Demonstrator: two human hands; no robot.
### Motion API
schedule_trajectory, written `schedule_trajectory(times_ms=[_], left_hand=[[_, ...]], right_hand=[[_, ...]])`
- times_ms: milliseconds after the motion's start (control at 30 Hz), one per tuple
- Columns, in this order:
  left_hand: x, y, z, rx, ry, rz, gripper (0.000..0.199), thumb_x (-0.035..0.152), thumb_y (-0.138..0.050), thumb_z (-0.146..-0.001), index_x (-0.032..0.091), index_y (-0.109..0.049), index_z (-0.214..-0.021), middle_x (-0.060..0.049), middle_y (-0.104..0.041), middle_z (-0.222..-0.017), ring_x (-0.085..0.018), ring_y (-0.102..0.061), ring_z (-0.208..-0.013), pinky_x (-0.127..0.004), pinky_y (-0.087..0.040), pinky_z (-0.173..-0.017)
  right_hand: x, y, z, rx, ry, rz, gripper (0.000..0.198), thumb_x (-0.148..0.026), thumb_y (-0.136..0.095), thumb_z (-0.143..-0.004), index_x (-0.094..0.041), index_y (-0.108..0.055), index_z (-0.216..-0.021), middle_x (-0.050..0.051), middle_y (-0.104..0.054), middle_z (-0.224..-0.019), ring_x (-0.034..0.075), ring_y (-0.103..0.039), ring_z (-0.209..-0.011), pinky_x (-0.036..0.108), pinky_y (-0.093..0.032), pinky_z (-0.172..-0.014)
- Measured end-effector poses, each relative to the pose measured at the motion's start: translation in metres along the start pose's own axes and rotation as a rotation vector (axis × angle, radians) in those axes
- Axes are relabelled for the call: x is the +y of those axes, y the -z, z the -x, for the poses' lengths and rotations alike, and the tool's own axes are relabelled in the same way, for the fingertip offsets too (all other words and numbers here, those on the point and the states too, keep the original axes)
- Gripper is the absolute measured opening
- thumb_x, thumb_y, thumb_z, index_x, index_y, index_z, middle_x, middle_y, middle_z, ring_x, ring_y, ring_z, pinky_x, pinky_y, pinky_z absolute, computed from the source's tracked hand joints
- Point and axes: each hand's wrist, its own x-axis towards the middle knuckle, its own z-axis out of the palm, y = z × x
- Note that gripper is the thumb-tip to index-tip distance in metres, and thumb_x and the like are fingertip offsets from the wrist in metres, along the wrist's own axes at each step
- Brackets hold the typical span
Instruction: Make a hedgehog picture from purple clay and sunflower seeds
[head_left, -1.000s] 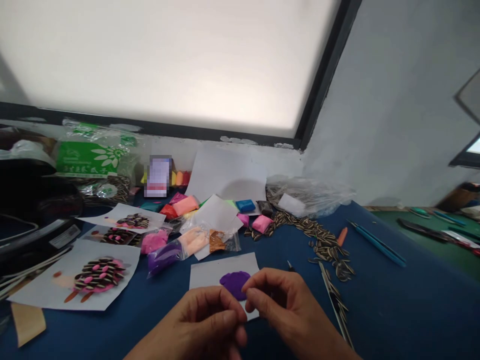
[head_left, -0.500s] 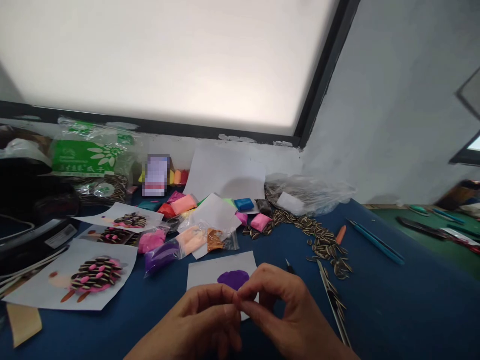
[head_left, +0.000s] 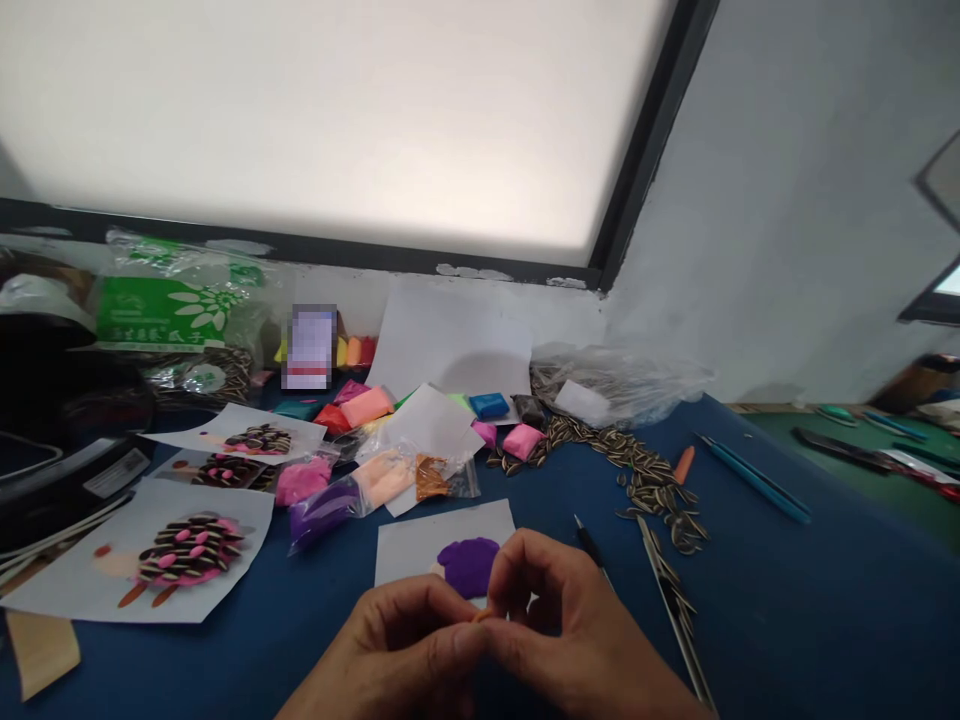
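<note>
My left hand point(head_left: 401, 640) and my right hand point(head_left: 566, 615) meet low in the middle of the view, fingertips pinched together. Between them is a small bit of orange clay point(head_left: 481, 617), mostly hidden by the fingers. Just beyond my hands, a flattened purple clay shape point(head_left: 469, 567) lies on a white sheet of paper point(head_left: 405, 543). A bit of pale clay point(head_left: 437, 568) shows at the shape's left edge. To the right of my right hand lie a black pen point(head_left: 591, 542) and a slim metal tool point(head_left: 675, 620).
Sunflower seeds point(head_left: 652, 480) are strewn at the right, near an orange clay piece point(head_left: 684, 465) and blue tweezers point(head_left: 754, 478). Bagged clay, such as a purple packet point(head_left: 324, 515), lies behind. At left are hedgehog pictures point(head_left: 67, 565) and a green seed bag point(head_left: 150, 310).
My pinched fingers have shifted slightly down and right, and the orange clay now shows between them. More of the purple shape and the pen is uncovered.
</note>
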Motion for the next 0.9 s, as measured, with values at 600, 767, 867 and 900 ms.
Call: schedule_trajectory(times_ms=[600,767,867,900], left_hand=[[0.001,-0.008,0.004,0.047,-0.006,0.161,0.047,0.054,-0.098,-0.055,0.016,-0.072,-0.067,0.002,-0.066,-0.057,-0.009,-0.059,-0.047,-0.017,-0.033,-0.043],[0.005,-0.005,0.002,0.03,0.014,0.155,0.05,0.055,-0.097,-0.058,0.014,-0.073,-0.072,0.003,-0.063,-0.057,-0.009,-0.059,-0.046,-0.016,-0.033,-0.041],[0.001,-0.001,0.0,0.025,0.021,0.129,0.049,0.057,-0.095,-0.061,0.015,-0.071,-0.073,0.004,-0.059,-0.054,-0.009,-0.056,-0.044,-0.016,-0.031,-0.038],[0.0,0.0,-0.001,0.018,0.021,0.121,0.048,0.057,-0.094,-0.063,0.017,-0.07,-0.072,0.004,-0.059,-0.053,-0.009,-0.056,-0.043,-0.016,-0.029,-0.037]], right_hand=[[-0.002,0.0,0.002,-0.044,-0.019,-0.072,0.02,-0.023,-0.072,-0.074,-0.019,-0.064,-0.091,0.0,-0.066,-0.085,0.013,-0.055,-0.071,0.023,-0.043,-0.062],[0.006,0.007,0.004,0.036,0.074,-0.06,0.011,-0.028,-0.059,-0.087,-0.021,-0.067,-0.087,-0.001,-0.06,-0.075,0.014,-0.053,-0.068,0.024,-0.042,-0.059],[0.005,0.008,0.007,0.017,0.113,0.006,0.013,-0.024,-0.056,-0.09,-0.021,-0.067,-0.085,-0.002,-0.061,-0.073,0.013,-0.052,-0.065,0.025,-0.042,-0.061],[0.004,0.008,0.007,0.017,0.128,0.03,0.013,-0.024,-0.056,-0.091,-0.021,-0.068,-0.086,-0.001,-0.064,-0.075,0.014,-0.054,-0.066,0.025,-0.042,-0.062]])
